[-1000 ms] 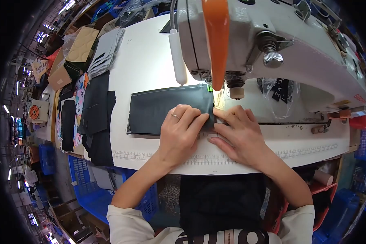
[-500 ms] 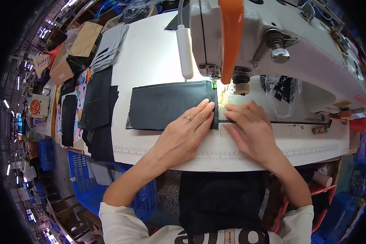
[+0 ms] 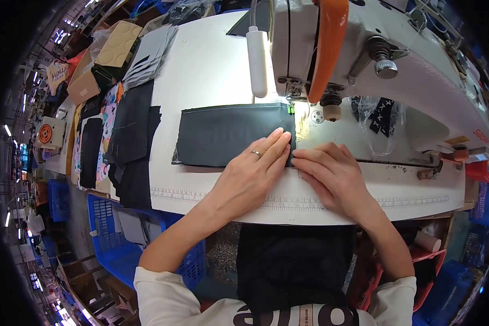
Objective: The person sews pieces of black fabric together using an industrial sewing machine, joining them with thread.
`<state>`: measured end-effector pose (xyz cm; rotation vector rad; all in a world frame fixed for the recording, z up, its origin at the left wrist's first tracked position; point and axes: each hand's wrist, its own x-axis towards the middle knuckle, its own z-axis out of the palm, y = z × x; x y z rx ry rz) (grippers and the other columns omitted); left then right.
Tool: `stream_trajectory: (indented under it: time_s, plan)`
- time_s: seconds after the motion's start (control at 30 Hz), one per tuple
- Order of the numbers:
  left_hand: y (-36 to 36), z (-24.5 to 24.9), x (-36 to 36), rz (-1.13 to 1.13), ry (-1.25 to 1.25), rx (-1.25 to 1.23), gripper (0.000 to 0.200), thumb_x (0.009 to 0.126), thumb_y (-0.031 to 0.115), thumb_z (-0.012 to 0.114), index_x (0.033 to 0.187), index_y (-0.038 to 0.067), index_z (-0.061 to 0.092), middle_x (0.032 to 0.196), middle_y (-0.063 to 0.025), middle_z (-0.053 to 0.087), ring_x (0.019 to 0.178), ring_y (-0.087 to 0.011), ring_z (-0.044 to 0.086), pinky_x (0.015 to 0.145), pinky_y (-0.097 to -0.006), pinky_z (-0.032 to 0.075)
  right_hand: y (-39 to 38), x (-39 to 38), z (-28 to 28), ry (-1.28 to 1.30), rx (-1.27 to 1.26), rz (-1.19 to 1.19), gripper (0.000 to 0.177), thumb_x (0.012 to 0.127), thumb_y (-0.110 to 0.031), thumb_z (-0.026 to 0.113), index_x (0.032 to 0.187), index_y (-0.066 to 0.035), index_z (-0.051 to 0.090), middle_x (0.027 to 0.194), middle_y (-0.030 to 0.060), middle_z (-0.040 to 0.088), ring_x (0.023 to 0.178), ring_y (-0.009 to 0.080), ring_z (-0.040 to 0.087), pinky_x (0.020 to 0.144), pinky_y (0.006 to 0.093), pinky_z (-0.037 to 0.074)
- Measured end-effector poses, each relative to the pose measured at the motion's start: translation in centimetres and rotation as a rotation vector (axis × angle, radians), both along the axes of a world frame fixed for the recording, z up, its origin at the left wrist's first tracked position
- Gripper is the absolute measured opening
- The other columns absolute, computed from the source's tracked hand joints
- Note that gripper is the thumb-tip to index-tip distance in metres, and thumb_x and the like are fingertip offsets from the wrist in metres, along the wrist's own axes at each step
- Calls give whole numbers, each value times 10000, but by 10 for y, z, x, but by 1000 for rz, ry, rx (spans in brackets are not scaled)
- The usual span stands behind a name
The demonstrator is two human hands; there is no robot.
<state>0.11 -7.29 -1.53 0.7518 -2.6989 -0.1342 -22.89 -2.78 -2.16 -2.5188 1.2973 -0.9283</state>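
Pressing flat from the near side, the left hand (image 3: 252,174) lies palm down on the near right part of a dark rectangular fabric panel (image 3: 217,136), fingers straight and close together, pointing far and right, with one ring (image 3: 254,153) showing. It grips nothing; it only bears down on the cloth. The right hand (image 3: 331,174) is also spread flat, palm down on the white table (image 3: 201,70), its fingers pointing left so the tips meet the panel's right edge, just beside the left fingertips. It clasps nothing either.

The single panel lies lengthwise across the table, its far right corner under the head of the one sewing machine (image 3: 418,81). One white tube lamp (image 3: 257,62) hangs just beyond the panel's far edge. At the table's left edge lies a pile of dark cut pieces (image 3: 127,136), and one blue crate (image 3: 106,228) stands below it. Both forearms are bare, with pale sleeves pushed up near the elbows.
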Motion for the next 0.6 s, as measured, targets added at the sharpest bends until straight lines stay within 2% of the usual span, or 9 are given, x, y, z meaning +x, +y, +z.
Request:
stream_trajectory:
  time_s: [0.17,0.27,0.4,0.6]
  plan:
    - [-2,2,2,31,92,41,346,909,60,617,1223,-86,638,1335,-201,604,1342,-333,548,1054,-414,508,0,3,2,31,-26,40,277,822,-131,788,1087,-68,739,1191,22,712,999,199,631,848,342,459]
    - [-9,-2,12,-44,272,215,272,874,41,687,1139,-23,691,1253,-146,652,1295,-321,590,996,-402,546,-1,3,5,38,-26,50,271,824,-147,793,1077,-66,743,1182,24,718,1005,194,633,848,339,458]
    - [-13,-3,13,-52,318,238,229,842,29,736,1070,16,713,1219,-105,673,1266,-316,612,965,-398,563,-3,2,7,41,-5,69,266,826,-160,796,1069,-63,745,1168,24,724,1006,194,633,848,336,458]
    - [-12,-2,13,-28,265,228,230,832,20,728,1061,18,711,1234,-103,667,1277,-308,604,967,-396,562,-4,1,5,66,-8,77,278,822,-174,800,1070,-61,742,1179,20,716,1011,194,627,857,335,454]
